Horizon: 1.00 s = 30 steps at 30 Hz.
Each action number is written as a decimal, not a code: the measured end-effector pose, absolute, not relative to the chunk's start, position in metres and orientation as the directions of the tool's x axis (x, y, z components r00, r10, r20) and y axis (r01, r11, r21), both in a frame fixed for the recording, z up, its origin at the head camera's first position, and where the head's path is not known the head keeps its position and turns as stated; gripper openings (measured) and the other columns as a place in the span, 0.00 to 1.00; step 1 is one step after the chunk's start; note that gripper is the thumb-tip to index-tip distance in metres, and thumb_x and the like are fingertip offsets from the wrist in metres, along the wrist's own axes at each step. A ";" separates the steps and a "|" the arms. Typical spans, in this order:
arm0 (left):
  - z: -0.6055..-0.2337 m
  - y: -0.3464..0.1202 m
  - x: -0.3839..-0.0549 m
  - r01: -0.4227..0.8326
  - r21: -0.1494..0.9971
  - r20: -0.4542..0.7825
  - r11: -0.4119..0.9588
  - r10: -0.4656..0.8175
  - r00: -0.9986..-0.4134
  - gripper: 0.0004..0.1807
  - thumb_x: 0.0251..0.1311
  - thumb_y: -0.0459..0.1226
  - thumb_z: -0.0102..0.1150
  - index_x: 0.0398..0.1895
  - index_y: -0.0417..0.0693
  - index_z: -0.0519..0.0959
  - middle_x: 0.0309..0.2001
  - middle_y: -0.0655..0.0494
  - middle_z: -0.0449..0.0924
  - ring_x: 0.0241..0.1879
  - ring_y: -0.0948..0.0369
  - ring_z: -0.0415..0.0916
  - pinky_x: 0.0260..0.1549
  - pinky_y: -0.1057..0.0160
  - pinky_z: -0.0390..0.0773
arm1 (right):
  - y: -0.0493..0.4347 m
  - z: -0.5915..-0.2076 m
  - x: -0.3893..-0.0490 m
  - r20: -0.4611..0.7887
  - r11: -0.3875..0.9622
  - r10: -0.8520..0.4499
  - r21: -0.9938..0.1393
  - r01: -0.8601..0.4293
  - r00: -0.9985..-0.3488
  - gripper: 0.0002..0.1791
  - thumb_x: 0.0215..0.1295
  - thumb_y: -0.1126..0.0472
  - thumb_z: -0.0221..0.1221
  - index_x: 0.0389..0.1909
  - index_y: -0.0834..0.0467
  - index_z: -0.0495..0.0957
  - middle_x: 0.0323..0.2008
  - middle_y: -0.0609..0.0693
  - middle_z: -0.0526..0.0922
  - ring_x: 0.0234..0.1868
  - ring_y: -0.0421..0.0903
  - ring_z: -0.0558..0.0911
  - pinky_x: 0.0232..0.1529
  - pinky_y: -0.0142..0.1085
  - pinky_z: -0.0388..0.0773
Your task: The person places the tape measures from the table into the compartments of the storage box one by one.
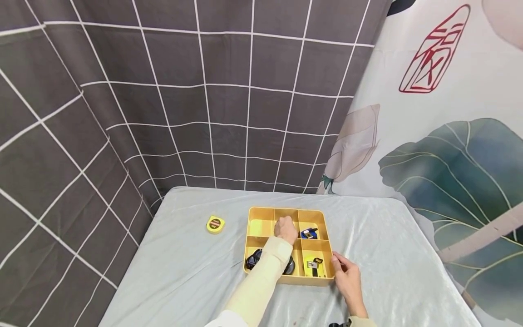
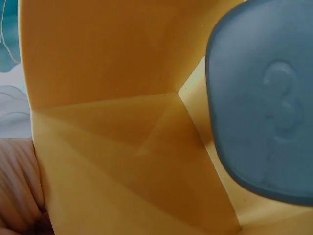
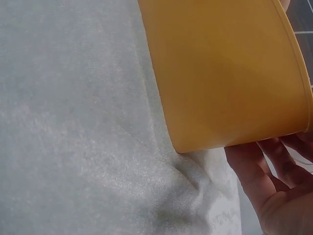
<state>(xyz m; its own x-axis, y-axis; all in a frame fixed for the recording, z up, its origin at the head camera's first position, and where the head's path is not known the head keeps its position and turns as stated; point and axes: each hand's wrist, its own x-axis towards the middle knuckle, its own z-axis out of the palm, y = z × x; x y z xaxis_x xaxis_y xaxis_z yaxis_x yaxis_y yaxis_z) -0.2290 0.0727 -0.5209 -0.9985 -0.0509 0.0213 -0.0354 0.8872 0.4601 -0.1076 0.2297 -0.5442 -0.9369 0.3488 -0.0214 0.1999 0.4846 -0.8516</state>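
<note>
A yellow divided tray (image 1: 308,281) sits on the table. My left hand (image 1: 286,229) reaches down into its upper middle compartment; the fingertips and anything under them are hidden. Close to the left wrist camera is a grey case embossed with a 3 (image 2: 264,107). My right hand (image 1: 348,279) holds the tray's front right corner, its bent fingers against the outer wall in the right wrist view. A blue tape measure (image 1: 309,233) lies in the upper right compartment, a yellow and black tape measure (image 1: 313,267) in the lower right. Black items (image 1: 253,259) fill the lower left, partly behind my left sleeve.
A yellow tape measure with a dark round label (image 1: 214,224) lies on the table, left of the tray. A pale grey cloth (image 1: 180,268) covers the tabletop. Behind it hangs a dark checked curtain (image 1: 224,104), with a leaf-printed curtain (image 1: 457,159) at the right.
</note>
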 end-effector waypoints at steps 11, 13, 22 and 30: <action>-0.515 0.064 -0.224 0.023 0.501 0.032 0.865 0.008 -0.999 0.02 0.42 0.27 0.61 0.21 0.40 0.81 0.26 0.44 0.81 0.26 0.52 0.78 0.25 0.60 0.76 | 0.230 -0.545 -0.107 -0.012 0.477 0.337 -0.860 0.182 -0.941 0.18 0.65 0.62 0.51 0.51 0.67 0.75 0.47 0.64 0.79 0.31 0.40 0.74 0.28 0.29 0.71; -0.511 0.061 -0.222 0.045 0.514 0.050 0.856 0.023 -0.999 0.03 0.42 0.26 0.60 0.20 0.40 0.80 0.25 0.44 0.81 0.24 0.53 0.77 0.23 0.61 0.76 | 0.230 -0.545 -0.107 -0.014 0.476 0.339 -0.860 0.185 -0.941 0.18 0.65 0.61 0.51 0.51 0.67 0.75 0.47 0.63 0.79 0.32 0.40 0.75 0.29 0.29 0.71; -0.470 0.036 -0.218 0.087 0.542 0.027 0.836 0.086 -0.996 0.08 0.44 0.32 0.60 0.14 0.46 0.72 0.20 0.51 0.75 0.17 0.59 0.67 0.12 0.63 0.65 | 0.229 -0.543 -0.109 -0.020 0.479 0.344 -0.856 0.194 -0.939 0.19 0.67 0.58 0.49 0.52 0.67 0.75 0.48 0.64 0.78 0.35 0.42 0.75 0.31 0.28 0.71; -0.444 -0.019 -0.206 0.027 0.583 0.011 0.812 0.025 -1.000 0.20 0.51 0.40 0.61 0.47 0.41 0.77 0.41 0.45 0.80 0.31 0.54 0.76 0.25 0.59 0.74 | 0.229 -0.545 -0.109 -0.026 0.466 0.345 -0.863 0.195 -0.938 0.18 0.68 0.58 0.49 0.51 0.66 0.75 0.46 0.63 0.79 0.35 0.44 0.75 0.30 0.29 0.71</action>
<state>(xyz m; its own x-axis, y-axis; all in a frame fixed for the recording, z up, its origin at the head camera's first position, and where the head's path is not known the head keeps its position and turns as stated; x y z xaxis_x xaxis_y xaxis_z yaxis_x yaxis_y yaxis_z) -0.2062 -0.0192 -0.4437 -0.9996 0.0251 0.0115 0.0271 0.8120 0.5830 -0.1086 0.2292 -0.5454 -0.9384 0.3446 -0.0261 0.1951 0.4657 -0.8631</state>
